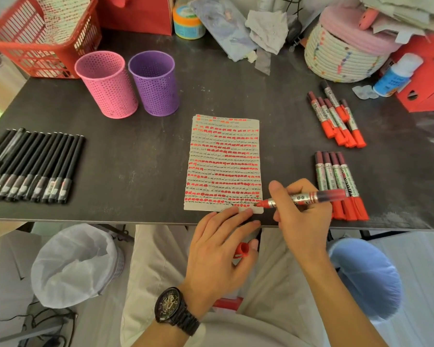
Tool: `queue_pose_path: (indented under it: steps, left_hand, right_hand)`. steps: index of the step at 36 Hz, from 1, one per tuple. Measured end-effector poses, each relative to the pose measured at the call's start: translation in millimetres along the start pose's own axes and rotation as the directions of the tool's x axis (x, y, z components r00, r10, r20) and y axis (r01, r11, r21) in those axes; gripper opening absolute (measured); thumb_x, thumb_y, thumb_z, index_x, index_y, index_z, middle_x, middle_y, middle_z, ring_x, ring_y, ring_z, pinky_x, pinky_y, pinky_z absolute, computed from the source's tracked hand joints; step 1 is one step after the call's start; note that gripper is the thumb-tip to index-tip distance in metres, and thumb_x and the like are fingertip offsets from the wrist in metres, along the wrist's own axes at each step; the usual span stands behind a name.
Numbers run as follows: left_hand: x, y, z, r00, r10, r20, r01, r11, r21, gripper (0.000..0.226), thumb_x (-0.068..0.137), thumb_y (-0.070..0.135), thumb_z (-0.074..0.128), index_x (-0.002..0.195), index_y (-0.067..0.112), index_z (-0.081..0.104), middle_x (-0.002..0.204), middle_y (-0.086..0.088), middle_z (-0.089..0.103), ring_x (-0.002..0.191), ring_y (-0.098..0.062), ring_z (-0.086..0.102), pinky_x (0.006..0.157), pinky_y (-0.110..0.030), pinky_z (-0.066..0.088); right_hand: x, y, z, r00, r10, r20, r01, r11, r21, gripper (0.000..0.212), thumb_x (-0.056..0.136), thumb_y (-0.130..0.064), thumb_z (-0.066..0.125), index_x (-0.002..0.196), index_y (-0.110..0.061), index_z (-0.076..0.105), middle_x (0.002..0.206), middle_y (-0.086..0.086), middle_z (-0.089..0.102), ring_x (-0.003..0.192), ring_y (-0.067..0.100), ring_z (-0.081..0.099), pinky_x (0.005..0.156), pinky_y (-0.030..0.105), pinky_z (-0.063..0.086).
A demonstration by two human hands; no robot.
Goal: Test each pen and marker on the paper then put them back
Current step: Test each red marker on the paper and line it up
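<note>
A sheet of paper (224, 161) covered in rows of red marks and black scribbles lies in the middle of the dark table (140, 146). My right hand (302, 216) grips an uncapped red marker (306, 197), its tip touching the paper's bottom right corner. My left hand (221, 244) presses its fingers on the paper's lower edge and pinches the marker's red cap (241, 250) with the thumb. Red markers lie in two groups on the right: one at the back (336, 116), one nearer (336, 181). A row of black pens (30, 166) lies at the left.
A pink cup (107, 83) and a purple cup (154, 82), both perforated, stand behind the paper. A red basket (35, 36) sits at the back left, a woven basket (341, 56) and clutter at the back right. A bin with a white bag (73, 264) stands below the table.
</note>
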State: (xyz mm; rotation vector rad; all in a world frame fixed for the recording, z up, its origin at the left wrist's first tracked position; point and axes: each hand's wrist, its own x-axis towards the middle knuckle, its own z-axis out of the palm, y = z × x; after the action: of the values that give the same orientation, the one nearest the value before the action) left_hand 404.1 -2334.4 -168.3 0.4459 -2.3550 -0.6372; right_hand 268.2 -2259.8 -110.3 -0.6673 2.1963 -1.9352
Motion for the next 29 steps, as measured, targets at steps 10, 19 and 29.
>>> queue_pose_path:
  steps: [10, 19, 29]
  left_hand:
    - [-12, 13, -23, 0.997, -0.060, -0.039, 0.051, 0.979, -0.200, 0.021, 0.103, 0.034, 0.050, 0.098, 0.024, 0.068, 0.097, 0.017, 0.062, 0.098, -0.004, 0.056, 0.085, -0.022, 0.044]
    - [-50, 5, -28, 0.753, -0.401, 0.521, 0.634, 0.654, -0.413, 0.028, 0.086, 0.053, 0.052, 0.100, 0.038, 0.033, 0.072, 0.019, 0.052, 0.060, -0.004, 0.043, 0.061, -0.018, 0.038]
    - [-57, -3, -30, 0.789, -0.403, 0.463, 0.582, 0.732, -0.354, 0.026, 0.094, 0.070, 0.043, 0.109, 0.049, 0.046, 0.088, 0.012, 0.060, 0.066, -0.008, 0.056, 0.056, -0.018, 0.046]
  right_hand:
    - [-46, -5, -24, 0.947, 0.310, 0.080, -0.320, 0.906, 0.278, 0.041, 0.077, -0.058, 0.075, 0.073, -0.018, 0.064, 0.050, 0.005, 0.053, 0.040, 0.016, 0.046, 0.039, 0.020, 0.036]
    - [-81, 13, -35, 0.773, 0.543, 0.328, -0.633, 0.623, 0.459, 0.033, 0.077, -0.034, 0.060, 0.090, -0.005, 0.070, 0.073, 0.023, 0.066, 0.047, 0.025, 0.055, 0.043, 0.029, 0.045]
    - [-86, 16, -30, 0.777, 0.604, 0.176, -0.627, 0.719, 0.300, 0.035, 0.085, -0.048, 0.066, 0.063, -0.021, 0.074, 0.065, 0.015, 0.069, 0.044, 0.016, 0.055, 0.043, 0.023, 0.044]
